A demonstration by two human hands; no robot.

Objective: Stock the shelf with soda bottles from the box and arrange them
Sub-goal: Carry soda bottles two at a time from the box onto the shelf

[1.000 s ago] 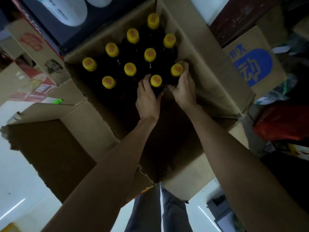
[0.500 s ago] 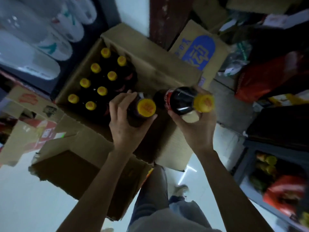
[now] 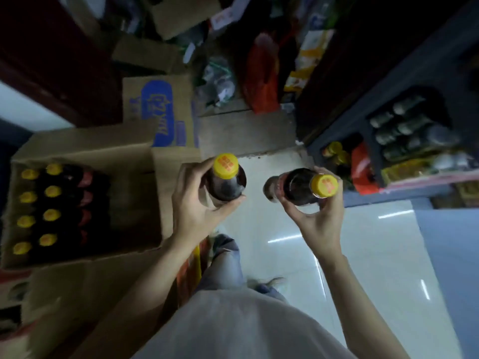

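My left hand (image 3: 197,206) grips a dark soda bottle with a yellow cap (image 3: 225,183), held upright over the floor beside the box. In my right hand (image 3: 317,218) is a second dark soda bottle with a yellow cap (image 3: 302,187), tilted towards me. The open cardboard box (image 3: 85,149) stands at the left and holds several more yellow-capped bottles (image 3: 39,206). The dark blue shelf (image 3: 368,125) is at the right, with bottles and red packs in its compartments.
A cardboard carton with blue print (image 3: 160,110) stands behind the box. Bags and packets (image 3: 261,73) are piled at the back. The glossy white floor (image 3: 363,255) runs between box and shelf. My legs and shoe (image 3: 228,260) are below the hands.
Both hands gripped bottles in the box, lifted them out and carried them right, over the floor. The view has swung right, so the shelf now shows.
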